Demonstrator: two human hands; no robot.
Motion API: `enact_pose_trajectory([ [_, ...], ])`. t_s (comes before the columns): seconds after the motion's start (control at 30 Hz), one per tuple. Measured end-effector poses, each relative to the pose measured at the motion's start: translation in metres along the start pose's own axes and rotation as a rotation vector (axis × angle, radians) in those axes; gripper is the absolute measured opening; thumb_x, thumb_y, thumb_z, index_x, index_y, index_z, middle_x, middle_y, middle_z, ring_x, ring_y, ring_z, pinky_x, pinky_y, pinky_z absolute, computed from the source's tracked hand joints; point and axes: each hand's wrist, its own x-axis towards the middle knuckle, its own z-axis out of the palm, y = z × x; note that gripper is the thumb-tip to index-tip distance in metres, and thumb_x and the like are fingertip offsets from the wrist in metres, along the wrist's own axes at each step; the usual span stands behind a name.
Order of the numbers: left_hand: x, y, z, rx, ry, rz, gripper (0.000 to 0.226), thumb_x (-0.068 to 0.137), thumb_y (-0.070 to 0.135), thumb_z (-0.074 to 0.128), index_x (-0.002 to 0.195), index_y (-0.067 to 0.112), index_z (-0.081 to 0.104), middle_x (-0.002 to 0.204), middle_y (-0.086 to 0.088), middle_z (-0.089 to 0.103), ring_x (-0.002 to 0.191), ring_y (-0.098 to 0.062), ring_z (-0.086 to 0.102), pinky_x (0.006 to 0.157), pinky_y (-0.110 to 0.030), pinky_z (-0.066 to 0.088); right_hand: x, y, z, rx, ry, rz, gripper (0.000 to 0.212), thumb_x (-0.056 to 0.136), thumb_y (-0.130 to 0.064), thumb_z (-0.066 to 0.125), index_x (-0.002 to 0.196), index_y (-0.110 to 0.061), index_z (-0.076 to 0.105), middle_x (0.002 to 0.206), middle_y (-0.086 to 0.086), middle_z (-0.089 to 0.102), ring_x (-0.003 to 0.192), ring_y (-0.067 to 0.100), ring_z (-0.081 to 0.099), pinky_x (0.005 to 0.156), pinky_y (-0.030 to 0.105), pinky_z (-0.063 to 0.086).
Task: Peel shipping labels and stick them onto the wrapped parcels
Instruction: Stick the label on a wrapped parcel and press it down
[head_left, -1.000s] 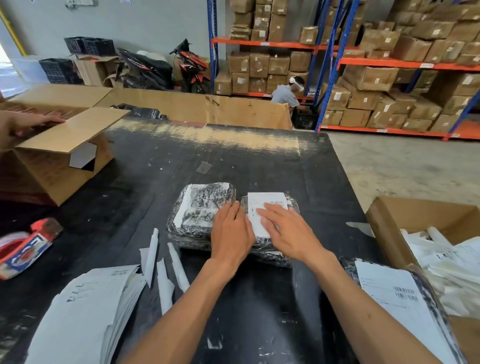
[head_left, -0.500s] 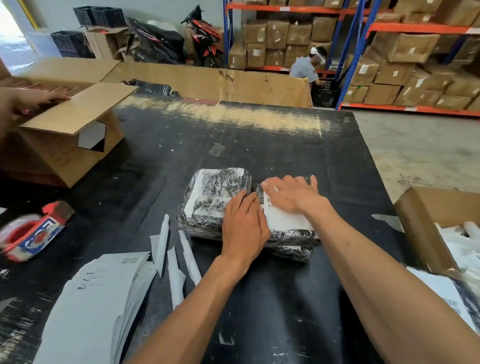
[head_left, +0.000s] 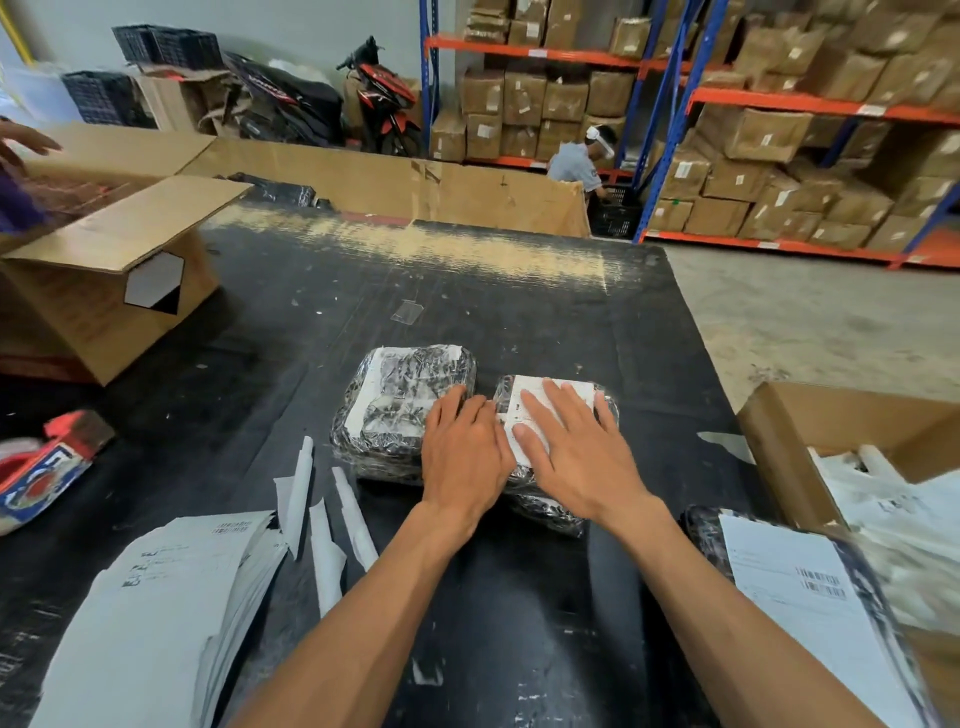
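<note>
**Flat hands press a label onto a wrapped parcel**

At the lower left of the frame a stack of label sheets (head_left: 156, 613) lies on the black table (head_left: 519, 649), with a few peeled white backing strips (head_left: 332, 530) just beside it. At the lower right lies a labelled parcel (head_left: 810, 597), its white sheet with barcodes facing up.

In the middle of the frame both hands lie palm down with fingers straight, gripping nothing. The right hand (head_left: 576, 457) presses on a white shipping label (head_left: 550, 400) that sits on top of the right wrapped parcel (head_left: 545, 499). The left hand (head_left: 462, 457) rests across the gap where this parcel meets the left wrapped parcel (head_left: 400, 405), which stands just beside it, shiny with plastic wrap and showing a white patch on its upper face.

At the right edge an open cardboard box (head_left: 810, 441) holds a loose heap of white paper waste (head_left: 893, 509). At the left edge a red tape dispenser (head_left: 47, 467) lies on the table.

Farther back, at the upper left, a large open carton (head_left: 119, 291) stands with one flap out; its contents are not clear. Another person's hand (head_left: 26, 143) reaches over it.

Beyond the table, shelving racks (head_left: 779, 104) at the upper right carry many brown boxes, and a motorbike (head_left: 384, 98) is parked by the wall.
</note>
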Motion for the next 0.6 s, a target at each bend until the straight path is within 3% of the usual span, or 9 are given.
enact_pose_trajectory([
  [0.1, -0.001, 0.001, -0.001, -0.019, -0.002, -0.013, 0.046, 0.092, 0.024, 0.035, 0.1, 0.005, 0.076, 0.102, -0.005, 0.075, 0.123, -0.03, 0.058, 0.106, -0.036, 0.031, -0.023, -0.004, 0.006, 0.114, 0.118, 0.274, 0.078, 0.1, -0.067, 0.017, 0.162, -0.02, 0.022, 0.171, 0.009, 0.013, 0.158, 0.028, 0.008, 0.127, 0.049, 0.003],
  [0.2, -0.004, 0.003, -0.002, -0.092, -0.026, -0.051, 0.054, 0.094, 0.03, 0.028, 0.103, 0.005, 0.075, 0.107, -0.006, 0.074, 0.133, -0.028, 0.049, 0.114, -0.036, 0.025, -0.03, -0.005, 0.0, 0.46, 0.106, 0.498, 0.084, 0.099, -0.067, 0.032, 0.163, -0.016, 0.009, 0.171, 0.012, 0.008, 0.154, 0.034, 0.02, 0.123, 0.049, 0.021],
  [0.27, -0.01, 0.011, -0.007, -0.156, -0.077, -0.115, 0.055, 0.097, 0.035, 0.029, 0.107, 0.003, 0.072, 0.116, -0.008, 0.071, 0.141, -0.025, 0.038, 0.12, -0.039, 0.02, -0.022, -0.001, -0.008, 0.645, 0.083, 0.594, 0.091, 0.098, -0.068, 0.035, 0.162, -0.01, 0.008, 0.17, 0.014, 0.014, 0.153, 0.033, 0.025, 0.12, 0.047, 0.025],
  [0.37, -0.021, 0.025, -0.013, -0.182, -0.155, -0.166, 0.064, 0.103, 0.05, 0.027, 0.131, 0.0, 0.056, 0.144, -0.014, 0.054, 0.153, -0.025, 0.015, 0.125, -0.04, -0.004, -0.016, 0.0, -0.011, 0.64, 0.075, 0.639, 0.103, 0.089, -0.079, 0.039, 0.161, -0.008, 0.017, 0.166, 0.012, 0.03, 0.15, 0.031, 0.033, 0.119, 0.048, 0.031],
  [0.43, -0.025, 0.03, -0.009, -0.153, -0.16, -0.15, 0.076, 0.102, 0.054, 0.02, 0.151, -0.003, 0.032, 0.156, -0.016, 0.041, 0.155, -0.028, 0.003, 0.122, -0.039, -0.017, -0.016, -0.001, -0.007, 0.615, 0.101, 0.637, 0.105, 0.08, -0.085, 0.043, 0.156, -0.013, 0.03, 0.158, 0.008, 0.045, 0.142, 0.031, 0.044, 0.114, 0.05, 0.039],
  [0.5, -0.024, 0.029, -0.001, -0.134, -0.157, -0.148, 0.074, 0.101, 0.047, 0.017, 0.155, -0.002, 0.025, 0.152, -0.017, 0.046, 0.156, -0.029, 0.002, 0.12, -0.041, -0.02, -0.018, 0.003, -0.002, 0.634, 0.134, 0.65, 0.09, 0.083, -0.079, 0.046, 0.148, -0.017, 0.041, 0.147, 0.006, 0.056, 0.135, 0.033, 0.051, 0.109, 0.049, 0.042],
  [0.6, -0.023, 0.027, 0.005, -0.106, -0.135, -0.152, 0.068, 0.099, 0.035, 0.015, 0.149, -0.002, 0.04, 0.14, -0.016, 0.059, 0.155, -0.03, 0.01, 0.122, -0.045, -0.016, -0.019, 0.009, -0.004, 0.637, 0.179, 0.631, 0.051, 0.102, -0.051, 0.042, 0.136, -0.016, 0.055, 0.129, 0.01, 0.066, 0.127, 0.039, 0.054, 0.1, 0.046, 0.043],
])
